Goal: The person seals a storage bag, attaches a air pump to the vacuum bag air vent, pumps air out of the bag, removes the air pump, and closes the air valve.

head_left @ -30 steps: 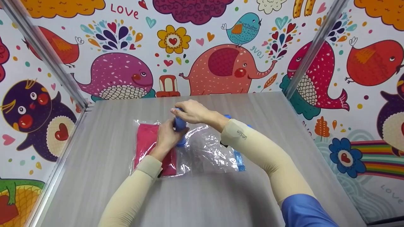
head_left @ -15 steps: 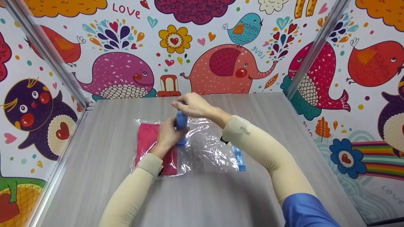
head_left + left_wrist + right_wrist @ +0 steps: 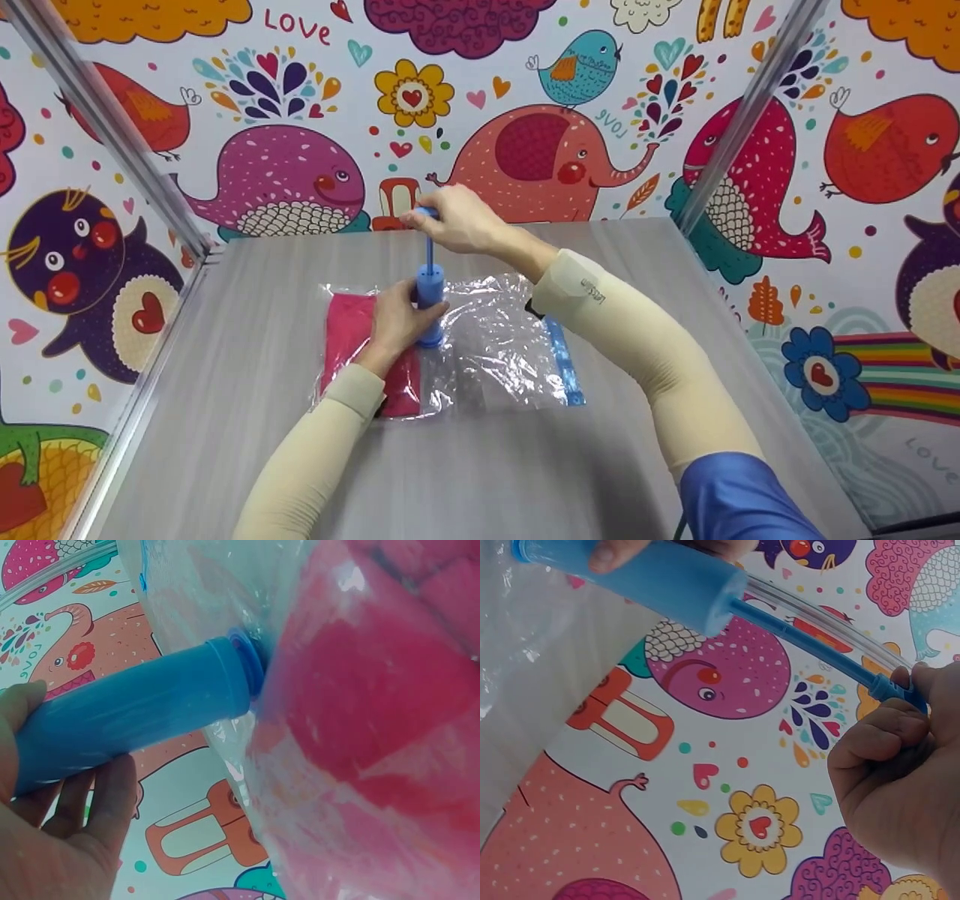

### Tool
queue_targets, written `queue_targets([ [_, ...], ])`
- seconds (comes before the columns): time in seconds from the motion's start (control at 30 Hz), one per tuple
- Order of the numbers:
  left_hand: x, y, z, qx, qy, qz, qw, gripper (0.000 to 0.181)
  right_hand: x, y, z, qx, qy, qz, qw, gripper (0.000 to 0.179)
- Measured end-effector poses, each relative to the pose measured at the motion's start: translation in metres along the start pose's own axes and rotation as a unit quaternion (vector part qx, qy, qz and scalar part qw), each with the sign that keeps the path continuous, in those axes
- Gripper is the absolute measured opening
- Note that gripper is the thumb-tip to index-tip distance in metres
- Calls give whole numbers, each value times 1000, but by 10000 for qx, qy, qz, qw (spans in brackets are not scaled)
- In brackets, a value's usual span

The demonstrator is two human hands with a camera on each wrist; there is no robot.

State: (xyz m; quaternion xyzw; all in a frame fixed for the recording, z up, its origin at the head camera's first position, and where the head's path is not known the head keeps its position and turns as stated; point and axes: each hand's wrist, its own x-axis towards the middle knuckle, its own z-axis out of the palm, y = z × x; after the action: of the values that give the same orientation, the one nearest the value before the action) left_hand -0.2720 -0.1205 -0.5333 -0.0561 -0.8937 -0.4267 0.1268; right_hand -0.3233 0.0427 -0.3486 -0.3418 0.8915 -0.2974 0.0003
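A blue hand pump (image 3: pixel 430 286) stands upright on a clear plastic vacuum bag (image 3: pixel 502 352), its lower end at the bag's round blue valve (image 3: pixel 246 660). My left hand (image 3: pixel 397 319) grips the pump's barrel, fingers and thumb wrapped around it. Above, my right hand (image 3: pixel 461 219) holds the pump's handle (image 3: pixel 896 692), fingers curled over it. The thin blue rod (image 3: pixel 802 637) shows between handle and barrel, drawn well out. Folded pink-red cloth (image 3: pixel 351 322) lies inside the left part of the bag, partly covered by my left hand and wrist.
The bag lies on a grey wood-grain table (image 3: pixel 247 315). A blue closing strip (image 3: pixel 566 364) runs along the bag's right edge. Walls with cartoon animals (image 3: pixel 292 172) enclose the back and both sides, joined by metal corner strips (image 3: pixel 739 120).
My right hand has risen with the handle, pulling the rod out of the barrel, which had the handle down at its top. My left hand and the bag stay in place.
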Motion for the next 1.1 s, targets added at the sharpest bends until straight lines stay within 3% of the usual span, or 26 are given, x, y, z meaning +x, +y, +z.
queue_targets([
  [0.33, 1, 4, -3, 60, -237, -351, 9991, 50, 3, -17, -28, 99, 282, 134, 9995, 42],
  [0.83, 0, 4, -1, -45, -323, -602, 9977, 53, -3, -24, -45, 271, 813, -411, 9955, 37],
  [1.1, -1, 2, 0, -95, -344, -623, 9974, 52, -4, -24, -48, -34, 671, -331, 9972, 35],
])
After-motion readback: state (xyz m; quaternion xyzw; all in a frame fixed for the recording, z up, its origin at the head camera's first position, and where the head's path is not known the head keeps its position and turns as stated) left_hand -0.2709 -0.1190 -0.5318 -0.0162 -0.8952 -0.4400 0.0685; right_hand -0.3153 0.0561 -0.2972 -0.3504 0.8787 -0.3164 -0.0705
